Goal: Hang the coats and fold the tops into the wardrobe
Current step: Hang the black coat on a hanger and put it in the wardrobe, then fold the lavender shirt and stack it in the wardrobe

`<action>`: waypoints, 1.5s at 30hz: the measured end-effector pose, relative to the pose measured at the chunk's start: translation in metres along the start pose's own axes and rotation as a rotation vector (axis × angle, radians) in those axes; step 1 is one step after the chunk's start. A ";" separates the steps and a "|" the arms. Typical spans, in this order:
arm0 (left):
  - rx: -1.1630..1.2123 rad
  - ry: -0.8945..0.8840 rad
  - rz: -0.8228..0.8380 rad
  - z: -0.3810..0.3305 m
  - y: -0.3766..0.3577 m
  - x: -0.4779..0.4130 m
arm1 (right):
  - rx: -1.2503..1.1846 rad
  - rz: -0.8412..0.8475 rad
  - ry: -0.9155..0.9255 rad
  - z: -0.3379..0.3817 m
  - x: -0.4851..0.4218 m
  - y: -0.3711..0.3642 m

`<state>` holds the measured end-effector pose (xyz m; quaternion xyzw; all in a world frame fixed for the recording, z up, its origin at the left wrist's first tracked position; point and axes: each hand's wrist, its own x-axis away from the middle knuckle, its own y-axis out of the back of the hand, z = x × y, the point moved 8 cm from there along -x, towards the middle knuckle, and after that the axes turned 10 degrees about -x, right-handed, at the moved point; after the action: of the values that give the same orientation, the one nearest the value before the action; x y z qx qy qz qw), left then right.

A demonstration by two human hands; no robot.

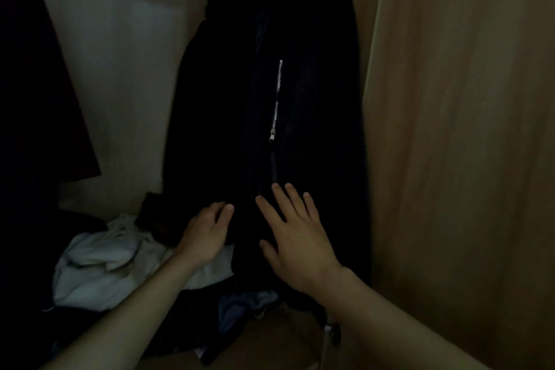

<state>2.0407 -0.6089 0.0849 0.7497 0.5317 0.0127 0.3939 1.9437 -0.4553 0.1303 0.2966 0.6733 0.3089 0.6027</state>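
Fingers (280,198) flat, seemingly touching hanging black coat (228,117).

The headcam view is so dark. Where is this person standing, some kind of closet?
Most likely the inside of a wardrobe. A black coat with a silver zip hangs upright, a wood-grain side panel stands at right, and a white garment lies crumpled at the bottom. Both hands, left hand and right hand, reach in.

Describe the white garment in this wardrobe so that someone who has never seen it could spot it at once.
Start at the long black coat with the silver zip hanging in the middle of the wardrobe. Drop to its hem and look left, just beyond the left hand. There the white garment lies crumpled on the wardrobe floor, the only pale thing among dark clothes.
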 end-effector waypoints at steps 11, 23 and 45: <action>-0.274 -0.025 -0.026 -0.046 0.000 0.155 | -0.147 0.141 -0.083 0.006 0.128 0.014; -0.416 -0.239 0.050 -0.086 -0.022 0.253 | -0.012 0.186 -0.322 0.015 0.239 0.095; -0.351 -0.785 0.555 -0.342 -0.289 0.529 | 0.189 0.165 -1.092 -0.045 0.691 0.318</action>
<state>1.8934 0.0520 -0.0653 0.7335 0.1144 -0.0767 0.6656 1.8403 0.2764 -0.0544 0.5178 0.2628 0.0949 0.8086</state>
